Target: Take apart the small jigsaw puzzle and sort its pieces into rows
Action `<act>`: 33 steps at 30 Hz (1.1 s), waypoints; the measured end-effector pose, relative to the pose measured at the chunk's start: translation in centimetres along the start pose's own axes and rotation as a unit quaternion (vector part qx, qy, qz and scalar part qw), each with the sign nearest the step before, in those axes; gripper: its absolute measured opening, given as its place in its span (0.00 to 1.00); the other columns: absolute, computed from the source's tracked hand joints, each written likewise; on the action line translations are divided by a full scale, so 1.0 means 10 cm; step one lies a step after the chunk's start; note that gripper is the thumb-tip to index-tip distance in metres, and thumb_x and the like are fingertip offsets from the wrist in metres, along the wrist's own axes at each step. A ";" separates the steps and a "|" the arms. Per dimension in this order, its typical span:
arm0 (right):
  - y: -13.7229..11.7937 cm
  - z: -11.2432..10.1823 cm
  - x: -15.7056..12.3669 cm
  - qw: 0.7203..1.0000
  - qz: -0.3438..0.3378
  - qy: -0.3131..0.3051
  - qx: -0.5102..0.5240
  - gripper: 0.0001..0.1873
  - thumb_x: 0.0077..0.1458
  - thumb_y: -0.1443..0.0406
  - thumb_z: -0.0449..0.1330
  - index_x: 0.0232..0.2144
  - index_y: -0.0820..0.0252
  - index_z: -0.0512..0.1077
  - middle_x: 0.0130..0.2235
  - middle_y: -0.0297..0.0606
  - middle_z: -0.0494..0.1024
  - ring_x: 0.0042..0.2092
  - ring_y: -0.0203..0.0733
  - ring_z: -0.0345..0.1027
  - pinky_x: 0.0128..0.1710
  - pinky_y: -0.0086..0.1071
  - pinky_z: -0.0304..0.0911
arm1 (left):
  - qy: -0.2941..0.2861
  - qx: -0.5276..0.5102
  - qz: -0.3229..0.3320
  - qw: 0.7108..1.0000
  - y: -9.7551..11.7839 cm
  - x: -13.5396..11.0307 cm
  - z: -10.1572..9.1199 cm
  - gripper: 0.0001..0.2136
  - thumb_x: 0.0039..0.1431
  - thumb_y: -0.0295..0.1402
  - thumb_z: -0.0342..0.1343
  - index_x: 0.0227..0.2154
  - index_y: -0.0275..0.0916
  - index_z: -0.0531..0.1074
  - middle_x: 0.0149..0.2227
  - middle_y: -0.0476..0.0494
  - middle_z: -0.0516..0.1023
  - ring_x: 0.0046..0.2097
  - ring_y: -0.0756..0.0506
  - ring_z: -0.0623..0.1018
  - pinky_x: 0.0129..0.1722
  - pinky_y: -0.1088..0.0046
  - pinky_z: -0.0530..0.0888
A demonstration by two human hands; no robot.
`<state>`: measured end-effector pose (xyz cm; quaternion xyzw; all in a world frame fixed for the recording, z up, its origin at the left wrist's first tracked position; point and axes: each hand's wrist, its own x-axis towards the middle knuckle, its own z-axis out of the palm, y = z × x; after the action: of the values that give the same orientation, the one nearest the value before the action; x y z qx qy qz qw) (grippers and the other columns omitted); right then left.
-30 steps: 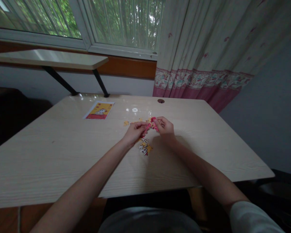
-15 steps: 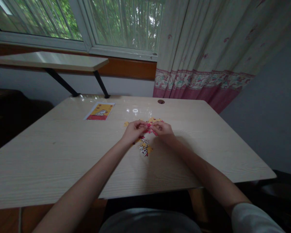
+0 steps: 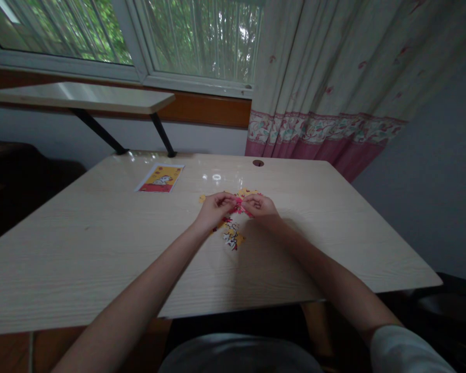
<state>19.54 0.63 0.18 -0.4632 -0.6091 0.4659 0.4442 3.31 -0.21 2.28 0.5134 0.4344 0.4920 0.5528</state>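
Pale wood-grain table [image 3: 101,248]: spans the whole middle of the view. Cream floral curtain with a pink patterned hem [image 3: 334,77]: hangs at the upper right, behind the table's far right corner. White-framed window [image 3: 202,36] at the upper left, green foliage outside. Pale shelf board on black angled brackets [image 3: 81,96]: sits below the window, beyond the table's far left corner.

Two bare forearms: reach in from the bottom edge and converge near the table's centre. Left hand [image 3: 213,210] and right hand [image 3: 261,207]: knuckles up, fingertips meeting. Fingers of both curled in narrow, pinching the pink-red jigsaw pieces [image 3: 238,204] from either side; cannot tell whether one piece or several. Those pieces: between the two hands, a little beyond the table's centre, low over the surface or touching it, cannot tell which.

Yellow-and-red picture card [image 3: 159,178]: lies flat, well apart from the hands to the far left. Joined patch of white, yellow and red jigsaw pieces [image 3: 233,238]: lies just nearer than the hands, between the wrists. Loose yellow pieces [image 3: 202,198] just beyond the left hand. Small round dark hole [image 3: 258,163] in the tabletop near the far edge.
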 end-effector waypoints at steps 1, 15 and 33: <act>0.00 0.00 0.00 1.000 0.000 0.003 0.001 0.16 0.41 0.55 0.60 0.27 0.62 0.70 0.16 0.27 0.64 0.18 0.28 0.52 0.19 0.24 0.49 | -0.002 -0.001 0.004 1.000 0.00 0.00 0.00 0.08 0.40 0.29 0.63 0.28 0.35 0.75 0.24 0.46 0.76 0.24 0.51 0.73 0.23 0.77 0.68; -0.16 0.01 -0.02 0.982 0.134 -0.024 0.128 0.14 0.36 0.58 0.62 0.18 0.61 0.64 0.14 0.23 0.58 0.16 0.24 0.47 0.15 0.23 0.43 | -0.027 0.048 0.079 0.995 -0.10 0.05 -0.03 0.12 0.43 0.35 0.62 0.30 0.36 0.69 0.24 0.51 0.73 0.25 0.52 0.73 0.27 0.76 0.69; 0.00 -0.01 -0.01 0.999 -0.006 -0.046 0.004 0.15 0.41 0.55 0.62 0.28 0.62 0.73 0.19 0.29 0.69 0.20 0.28 0.57 0.20 0.23 0.52 | -0.020 0.203 0.109 0.973 -0.12 0.05 -0.10 0.13 0.50 0.40 0.57 0.33 0.36 0.75 0.28 0.44 0.77 0.28 0.48 0.73 0.29 0.72 0.70</act>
<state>19.63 0.57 0.17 -0.4357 -0.6302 0.4864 0.4200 2.53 0.48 0.96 0.6687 0.4554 0.4407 0.3889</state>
